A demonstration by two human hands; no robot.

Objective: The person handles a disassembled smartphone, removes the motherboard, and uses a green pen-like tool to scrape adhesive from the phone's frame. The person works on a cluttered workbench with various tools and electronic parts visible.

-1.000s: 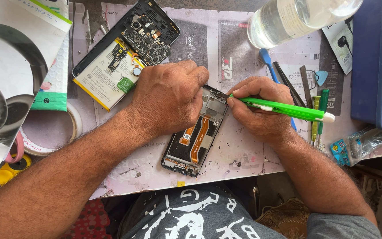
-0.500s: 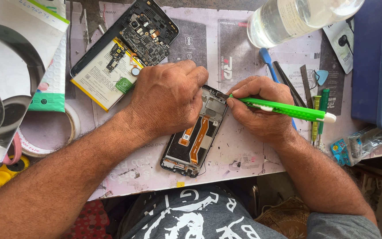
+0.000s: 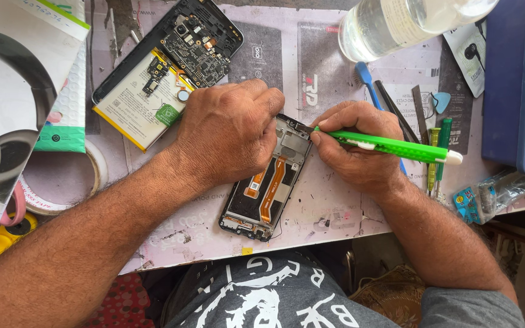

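An opened phone frame (image 3: 267, 188) with orange flex cables lies on the work mat (image 3: 329, 206) at the table's front edge. My left hand (image 3: 229, 130) presses down on its upper left part, fingers curled over the top corner. My right hand (image 3: 356, 149) grips a green utility knife (image 3: 390, 146), whose tip touches the frame's top right edge. A second opened phone (image 3: 168, 73), showing its circuit board and white battery, lies behind my left hand.
A clear plastic bottle (image 3: 402, 21) lies at the back. Screwdrivers, tweezers, a blue brush (image 3: 364, 73) and a pick sit right of my right hand. A blue tray (image 3: 514, 91) stands far right. Tape rolls (image 3: 62, 182) and a headphone box (image 3: 7, 109) are left.
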